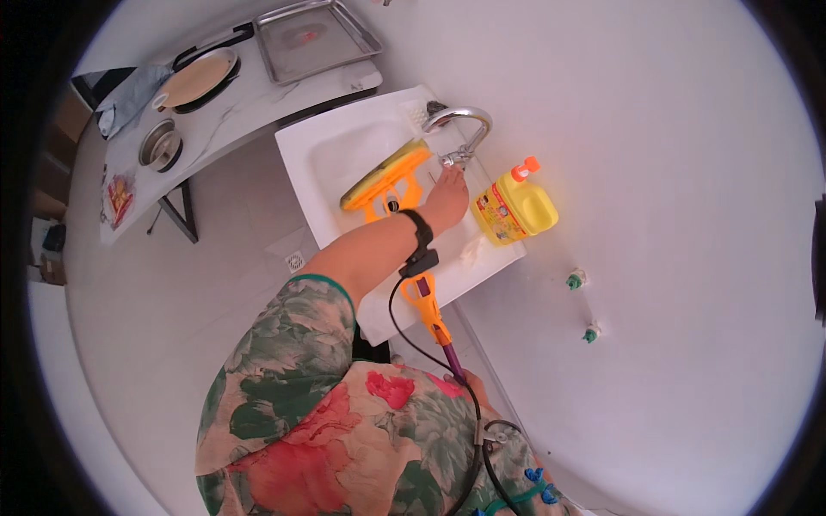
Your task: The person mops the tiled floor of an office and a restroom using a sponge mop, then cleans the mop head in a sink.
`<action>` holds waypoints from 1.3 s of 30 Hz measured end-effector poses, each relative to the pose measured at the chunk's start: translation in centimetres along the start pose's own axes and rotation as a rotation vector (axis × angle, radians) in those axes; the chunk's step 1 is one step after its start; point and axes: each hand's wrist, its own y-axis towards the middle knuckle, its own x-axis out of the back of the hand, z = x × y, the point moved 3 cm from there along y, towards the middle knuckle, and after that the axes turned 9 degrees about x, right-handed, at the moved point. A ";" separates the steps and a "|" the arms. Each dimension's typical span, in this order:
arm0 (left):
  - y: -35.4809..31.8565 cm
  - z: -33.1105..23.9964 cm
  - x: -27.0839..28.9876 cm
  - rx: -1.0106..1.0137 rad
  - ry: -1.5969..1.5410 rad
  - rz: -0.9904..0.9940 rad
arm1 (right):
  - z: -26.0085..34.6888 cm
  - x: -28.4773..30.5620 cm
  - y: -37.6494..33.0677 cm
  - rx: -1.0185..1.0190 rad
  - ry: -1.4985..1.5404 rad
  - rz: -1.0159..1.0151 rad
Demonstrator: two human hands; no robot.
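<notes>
My left hand (447, 199) reaches over a white sink (323, 142), its fingertips on the lever of the chrome tap (465, 120). A black band is strapped around that wrist. A flat mop with a yellow-and-orange head (385, 176) lies in the sink basin just left of the hand. Its orange-and-purple handle (430, 318) runs down toward my body. My right hand (476, 391) is mostly hidden by my flowered clothing, and what shows of it is wrapped around the purple part of the handle.
A yellow detergent bottle (516, 206) with an orange cap stands on the sink's right rim. At upper left a marble table (232, 112) carries a metal tray (314, 39), a pan (198, 77), a steel bowl (161, 144) and a blue cloth (129, 99). A floor drain (295, 260) lies below the sink.
</notes>
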 end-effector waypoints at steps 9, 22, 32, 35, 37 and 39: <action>-11.3 4.2 5.0 0.309 -0.796 0.120 | -1.7 0.7 0.7 -0.006 -0.026 -0.023; -19.8 6.7 0.5 0.842 -1.088 0.370 | 0.6 2.1 0.6 0.040 0.031 -0.103; -19.4 4.5 0.7 0.828 -1.219 0.580 | -0.1 2.3 0.8 0.060 0.142 -0.140; -19.1 3.5 0.5 0.848 -1.321 0.645 | -0.6 2.5 0.5 0.072 0.108 -0.129; -19.1 2.9 0.3 0.894 -1.405 0.699 | -0.8 2.5 0.0 0.076 0.079 -0.100; -19.3 2.4 -0.3 0.980 -1.499 0.789 | -0.9 2.4 -0.3 0.073 0.052 -0.070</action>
